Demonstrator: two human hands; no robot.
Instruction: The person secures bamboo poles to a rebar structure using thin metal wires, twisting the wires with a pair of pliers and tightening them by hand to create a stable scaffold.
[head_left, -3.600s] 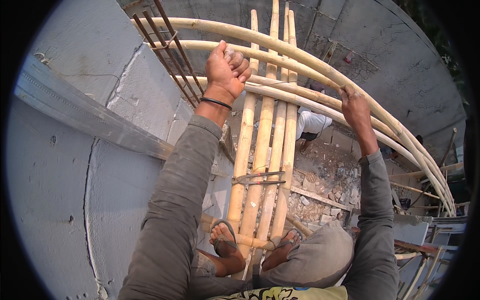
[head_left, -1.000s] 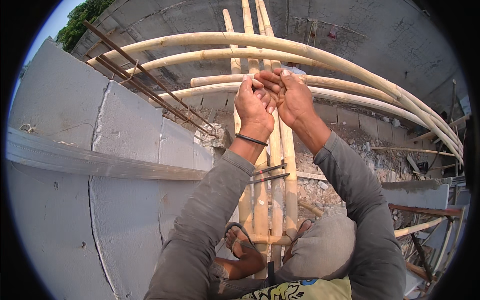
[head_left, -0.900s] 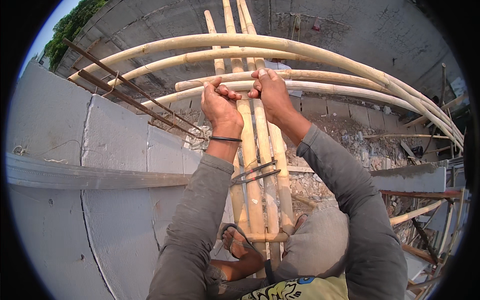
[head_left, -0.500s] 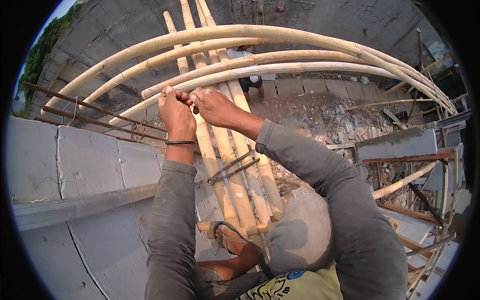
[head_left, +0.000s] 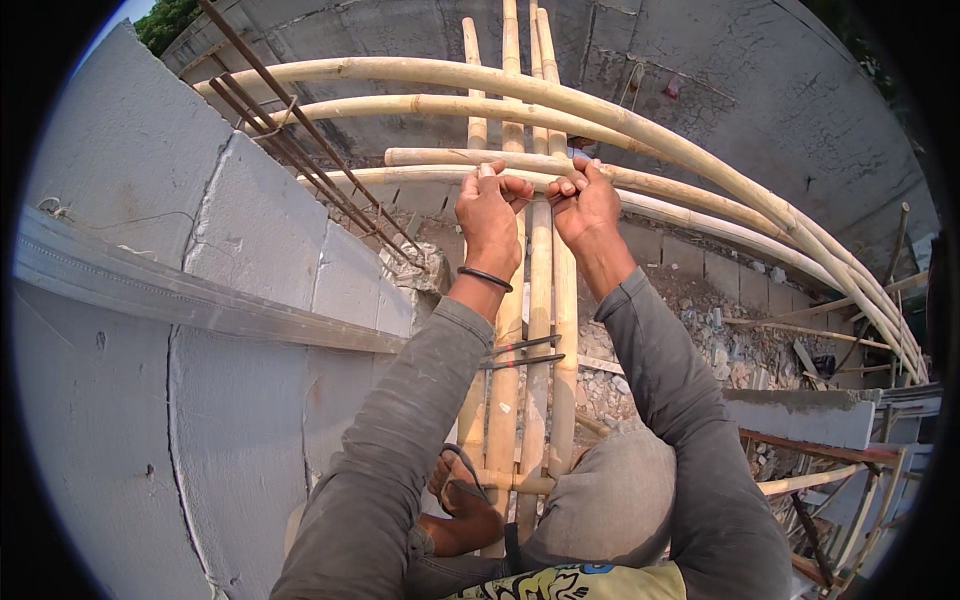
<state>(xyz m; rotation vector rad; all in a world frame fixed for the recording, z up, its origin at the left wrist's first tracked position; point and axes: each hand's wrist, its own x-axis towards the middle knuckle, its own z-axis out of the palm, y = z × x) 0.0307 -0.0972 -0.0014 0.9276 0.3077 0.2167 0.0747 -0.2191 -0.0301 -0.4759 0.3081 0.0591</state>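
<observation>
Both of my hands are raised over crossing bamboo poles, a short gap apart. My left hand point(head_left: 489, 215), with a black band on its wrist, is closed, its thumb and fingers pinched together. My right hand point(head_left: 590, 210) is also closed, fingers curled against the thumb. What they pinch is too thin to make out. Behind the fingers lies the cut end of a crosswise bamboo pole point(head_left: 430, 157). Under my hands, several lengthwise bamboo poles point(head_left: 507, 390) run away from me. Across these rest pincers point(head_left: 525, 361) with dark handles; my left sleeve hides their head.
A grey block wall point(head_left: 240, 400) rises on the left, with rusty steel bars point(head_left: 310, 165) sticking out beyond it. My sandalled foot point(head_left: 465, 490) is on the bamboo. Rubble point(head_left: 700, 330) covers the ground far below on the right. A concrete wall point(head_left: 690, 100) stands behind.
The view has swung left, so poles and hands appear farther right. My hands, nearly touching before, have drawn apart. The person below is now mostly hidden.
</observation>
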